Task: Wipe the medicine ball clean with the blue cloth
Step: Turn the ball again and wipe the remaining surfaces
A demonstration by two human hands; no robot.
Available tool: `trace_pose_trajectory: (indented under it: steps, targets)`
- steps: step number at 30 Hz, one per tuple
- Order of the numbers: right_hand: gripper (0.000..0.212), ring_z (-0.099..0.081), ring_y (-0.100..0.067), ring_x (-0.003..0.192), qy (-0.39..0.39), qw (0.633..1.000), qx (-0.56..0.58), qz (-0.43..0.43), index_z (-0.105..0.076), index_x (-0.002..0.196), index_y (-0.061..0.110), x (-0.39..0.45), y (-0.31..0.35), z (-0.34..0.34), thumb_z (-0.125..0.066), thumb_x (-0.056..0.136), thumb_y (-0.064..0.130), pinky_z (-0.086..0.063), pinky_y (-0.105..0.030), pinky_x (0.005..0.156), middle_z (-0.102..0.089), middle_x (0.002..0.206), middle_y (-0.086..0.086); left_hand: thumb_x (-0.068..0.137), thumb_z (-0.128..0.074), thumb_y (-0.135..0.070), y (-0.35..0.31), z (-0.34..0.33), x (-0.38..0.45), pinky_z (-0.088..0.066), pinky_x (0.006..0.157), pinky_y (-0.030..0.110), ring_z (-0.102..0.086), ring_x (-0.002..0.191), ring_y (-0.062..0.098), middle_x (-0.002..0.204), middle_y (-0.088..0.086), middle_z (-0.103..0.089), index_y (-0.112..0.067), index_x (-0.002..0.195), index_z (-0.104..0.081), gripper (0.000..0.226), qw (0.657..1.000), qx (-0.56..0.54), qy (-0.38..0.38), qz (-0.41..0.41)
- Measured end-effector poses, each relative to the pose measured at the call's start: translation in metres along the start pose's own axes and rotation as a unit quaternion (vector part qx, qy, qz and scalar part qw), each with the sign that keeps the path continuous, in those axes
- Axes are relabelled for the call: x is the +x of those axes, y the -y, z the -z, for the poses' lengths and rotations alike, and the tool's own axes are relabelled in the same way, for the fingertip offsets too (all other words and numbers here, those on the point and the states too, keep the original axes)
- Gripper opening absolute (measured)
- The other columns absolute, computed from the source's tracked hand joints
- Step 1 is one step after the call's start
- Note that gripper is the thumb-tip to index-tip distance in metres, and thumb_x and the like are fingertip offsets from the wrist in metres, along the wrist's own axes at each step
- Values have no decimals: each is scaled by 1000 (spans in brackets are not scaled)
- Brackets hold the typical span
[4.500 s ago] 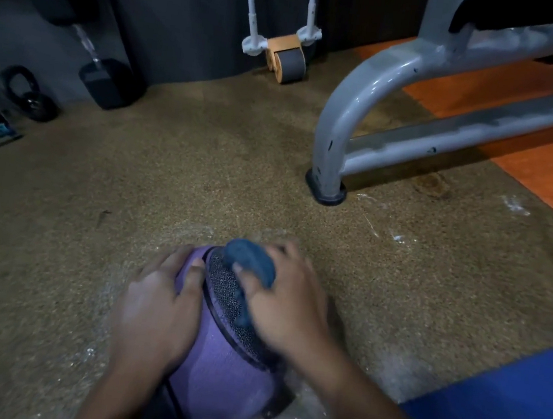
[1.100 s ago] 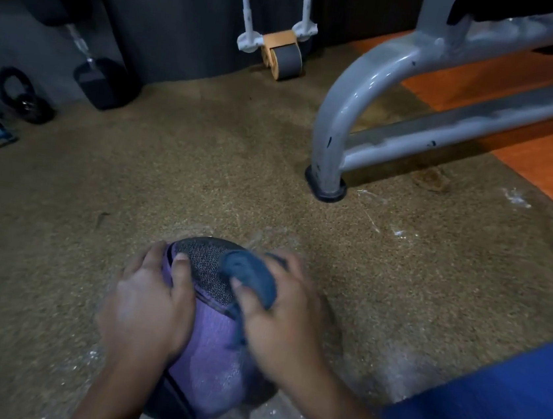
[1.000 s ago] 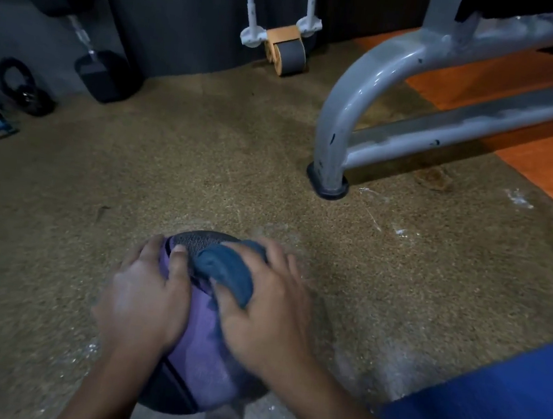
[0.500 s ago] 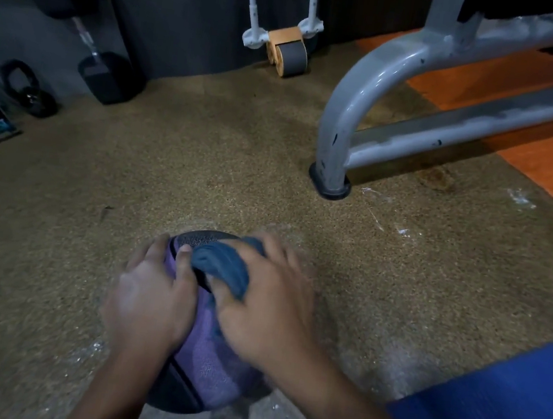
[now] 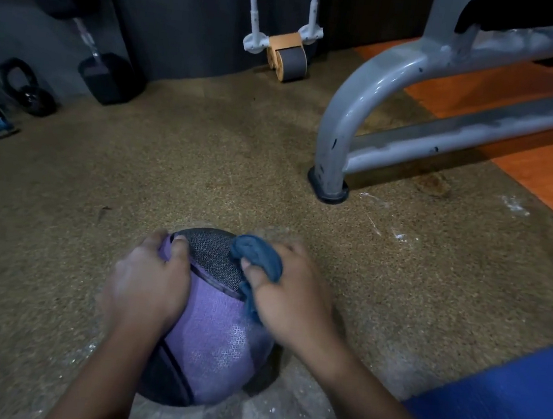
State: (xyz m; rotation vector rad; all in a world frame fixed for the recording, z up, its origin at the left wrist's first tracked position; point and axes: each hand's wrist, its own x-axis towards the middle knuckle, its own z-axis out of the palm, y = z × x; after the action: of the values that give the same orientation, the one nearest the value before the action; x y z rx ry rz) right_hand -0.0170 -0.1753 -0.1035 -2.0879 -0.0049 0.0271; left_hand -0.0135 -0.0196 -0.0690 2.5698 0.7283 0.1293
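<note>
A purple medicine ball (image 5: 216, 333) with a dark textured panel sits on the brown floor mat at the lower middle. My left hand (image 5: 146, 284) lies over the ball's left side, fingers curved around it. A bunched blue cloth (image 5: 259, 259) is gripped in my right hand (image 5: 289, 297), which presses it against the ball's upper right, at the edge of the dark panel. The ball's right side is hidden behind my right hand.
A grey metal bench frame (image 5: 339, 127) stands on the mat at the right, its foot close beyond the ball. An ab roller (image 5: 287, 55), a dumbbell (image 5: 104, 76) and a kettlebell (image 5: 26, 91) lie by the back wall. Blue fabric (image 5: 487, 405) covers the lower right.
My right hand with the cloth has slid from the top of the dark panel to the ball's upper right. More of the dark panel shows. My left hand stays on the left side.
</note>
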Motion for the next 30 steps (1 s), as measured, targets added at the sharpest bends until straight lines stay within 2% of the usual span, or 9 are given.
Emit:
trace_pose_trajectory:
  steps: [4,11,13,16,19,21,23,26,30]
  targets:
    - [42,-49,-19,111,23,988,-108,110,-59,121,35,-2,33,-5,-51,85,54,-43,-39,95,-50,117,12,97,-36,-48,0,2,-2,-40,98,43,-52,124,38,138,13,-57,-29,141,-51,50,1000,7,5,-7]
    - [23,-65,-23,92,25,994,31,-100,-64,90,27,48,-26,-12,-55,88,48,-52,-44,89,-67,95,3,95,-39,-53,0,4,1,-40,99,46,-54,121,40,133,14,-60,-32,137,-55,49,999,-22,4,23]
    - [23,-66,-23,90,7,992,51,-117,-64,91,25,37,-34,-12,-57,87,47,-53,-43,88,-69,95,1,95,-39,-51,-3,3,3,-41,98,45,-54,119,40,131,17,-60,-31,136,-56,49,999,-23,8,28]
    - [33,-58,-19,103,-25,999,-33,-32,-64,110,30,9,-19,-9,-54,86,51,-46,-34,91,-58,110,10,94,-37,-51,-7,0,5,-42,96,44,-56,117,40,129,17,-61,-30,134,-57,49,1000,-8,4,27]
    - [51,-48,-19,114,-15,992,-87,88,-57,126,35,-14,17,-6,-46,81,56,-42,-38,98,-49,125,13,95,-37,-50,-5,-1,7,-44,95,44,-57,114,40,124,19,-62,-28,134,-57,49,1000,-8,2,29]
    - [53,-45,-19,116,4,986,-118,117,-54,129,35,-14,26,-11,-46,81,56,-42,-39,96,-47,128,13,96,-36,-50,-2,-1,5,-44,95,45,-56,114,40,125,18,-62,-28,135,-56,49,1000,-9,2,29]
    - [45,-47,-18,111,-5,992,-95,80,-57,124,33,0,20,-14,-49,85,54,-42,-37,93,-48,124,13,96,-35,-52,3,0,2,-41,98,46,-54,118,40,130,16,-60,-29,138,-53,51,999,-11,-6,31]
    - [25,-56,-18,101,-25,999,22,-36,-65,109,28,24,-9,-16,-57,91,44,-44,-34,88,-57,108,9,97,-37,-52,8,1,-2,-40,100,47,-53,121,41,133,16,-59,-29,139,-52,50,999,-28,-17,26]
    - [36,-65,-22,94,-16,983,115,-145,-68,100,23,27,-34,-21,-54,85,52,-50,-37,85,-67,100,0,96,-39,-50,8,2,-2,-39,100,47,-52,122,41,134,16,-59,-29,139,-53,49,998,-42,-18,38]
